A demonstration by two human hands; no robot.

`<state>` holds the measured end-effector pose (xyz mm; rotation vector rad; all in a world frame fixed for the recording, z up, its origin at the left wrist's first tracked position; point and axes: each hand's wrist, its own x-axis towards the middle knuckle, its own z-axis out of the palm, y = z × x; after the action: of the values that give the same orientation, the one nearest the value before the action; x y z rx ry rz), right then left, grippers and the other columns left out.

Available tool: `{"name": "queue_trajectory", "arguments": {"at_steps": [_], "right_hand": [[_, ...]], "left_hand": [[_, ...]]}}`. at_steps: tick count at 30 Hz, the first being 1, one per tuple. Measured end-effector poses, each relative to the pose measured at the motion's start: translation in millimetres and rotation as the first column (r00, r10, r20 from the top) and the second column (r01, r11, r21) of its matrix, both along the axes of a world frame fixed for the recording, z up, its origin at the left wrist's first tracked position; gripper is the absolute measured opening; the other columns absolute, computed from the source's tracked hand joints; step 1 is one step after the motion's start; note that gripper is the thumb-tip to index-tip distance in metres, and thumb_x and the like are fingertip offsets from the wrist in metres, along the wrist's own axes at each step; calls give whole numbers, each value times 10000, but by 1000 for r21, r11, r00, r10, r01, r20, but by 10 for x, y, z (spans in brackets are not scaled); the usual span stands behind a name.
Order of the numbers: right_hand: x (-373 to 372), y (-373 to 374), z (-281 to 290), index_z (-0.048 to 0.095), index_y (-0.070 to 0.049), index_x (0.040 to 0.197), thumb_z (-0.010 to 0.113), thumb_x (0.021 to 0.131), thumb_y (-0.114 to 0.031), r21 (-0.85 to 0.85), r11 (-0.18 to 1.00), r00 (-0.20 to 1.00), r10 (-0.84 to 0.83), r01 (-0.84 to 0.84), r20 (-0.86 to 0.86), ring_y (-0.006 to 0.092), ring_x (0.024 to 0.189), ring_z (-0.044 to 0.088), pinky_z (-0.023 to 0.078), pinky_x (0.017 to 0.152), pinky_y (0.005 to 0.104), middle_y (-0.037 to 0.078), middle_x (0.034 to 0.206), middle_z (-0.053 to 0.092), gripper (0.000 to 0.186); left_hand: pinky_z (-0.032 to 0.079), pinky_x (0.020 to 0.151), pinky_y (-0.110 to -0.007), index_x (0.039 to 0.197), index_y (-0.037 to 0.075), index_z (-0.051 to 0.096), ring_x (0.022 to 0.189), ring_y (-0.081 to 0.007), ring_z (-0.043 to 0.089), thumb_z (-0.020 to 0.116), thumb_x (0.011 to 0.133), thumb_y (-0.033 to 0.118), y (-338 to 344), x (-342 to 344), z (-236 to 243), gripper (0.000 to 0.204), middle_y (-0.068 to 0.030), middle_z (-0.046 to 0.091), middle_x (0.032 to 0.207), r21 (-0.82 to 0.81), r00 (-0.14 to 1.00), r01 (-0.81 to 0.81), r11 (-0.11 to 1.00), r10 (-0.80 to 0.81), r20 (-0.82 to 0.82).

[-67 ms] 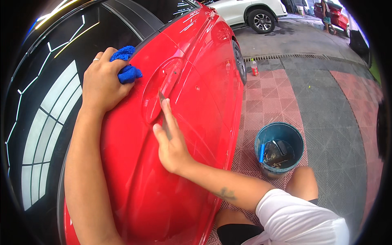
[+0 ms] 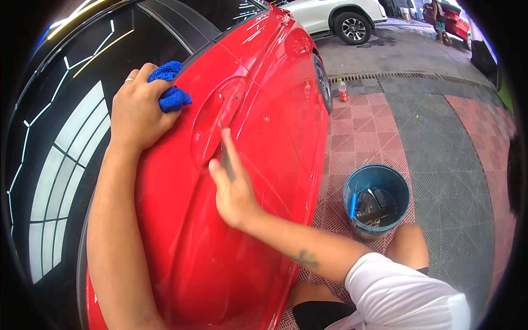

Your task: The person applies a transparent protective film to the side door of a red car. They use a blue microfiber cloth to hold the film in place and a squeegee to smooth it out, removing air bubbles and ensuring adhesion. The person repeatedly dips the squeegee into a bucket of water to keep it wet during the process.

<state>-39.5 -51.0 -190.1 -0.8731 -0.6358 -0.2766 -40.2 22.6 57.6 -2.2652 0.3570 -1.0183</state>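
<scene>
My left hand point(image 2: 135, 107) grips a bunched blue microfiber cloth point(image 2: 175, 99) and rests at the red car's window edge. Beside the door handle point(image 2: 217, 129), my right hand point(image 2: 235, 192) lies edge-on over the door panel point(image 2: 181, 231), its fingers stretched forward and slightly blurred. A thin grey sheet point(image 2: 226, 160) shows between its thumb and fingers, pressed toward the paint under the handle; its exact kind I cannot make out. The right fingertips are close to the handle's near end.
A dark teal bucket point(image 2: 352, 179) with water and a blue tool point(image 2: 353, 205) stands on the tiled floor by my knee. Farther off are a bottle point(image 2: 342, 91), a drain grate, a white car point(image 2: 330, 11) and a person point(image 2: 438, 22) near another red car.
My right hand has slid slightly back toward me along the door, away from the handle, with the grey sheet. My left hand and the cloth stay put.
</scene>
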Motion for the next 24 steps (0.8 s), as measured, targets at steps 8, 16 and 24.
{"name": "queue_trajectory", "arguments": {"at_steps": [8, 16, 24], "right_hand": [[18, -43, -31, 59, 117, 1811, 478, 1213, -183, 124, 975, 983, 185, -182, -10, 383, 1795, 150, 184, 1441, 453, 306, 1920, 143, 789], [504, -8, -9, 106, 88, 1822, 528, 1171, -114, 203, 967, 988, 156, -152, -6, 352, 1788, 198, 208, 1433, 413, 300, 1910, 206, 802], [640, -171, 141, 131, 93, 1819, 496, 1154, -115, 250, 937, 964, 261, -242, -46, 344, 1774, 261, 236, 1424, 407, 302, 1888, 275, 787]], "left_hand": [[617, 1001, -490, 1058, 76, 855, 1173, -376, 732, 911, 718, 152, -19, 7, -2, 353, -109, 743, 1289, 0, 1000, 2, 1000, -2, -5], [613, 1005, -485, 1055, 75, 856, 1168, -373, 736, 910, 724, 149, -62, 44, -18, 343, -106, 745, 1295, -8, 1000, 4, 1000, -4, -8], [617, 998, -479, 1048, 75, 855, 1168, -367, 739, 912, 731, 145, -45, 30, -34, 330, -96, 746, 1297, 5, 1000, -14, 1000, 14, 9]]}}
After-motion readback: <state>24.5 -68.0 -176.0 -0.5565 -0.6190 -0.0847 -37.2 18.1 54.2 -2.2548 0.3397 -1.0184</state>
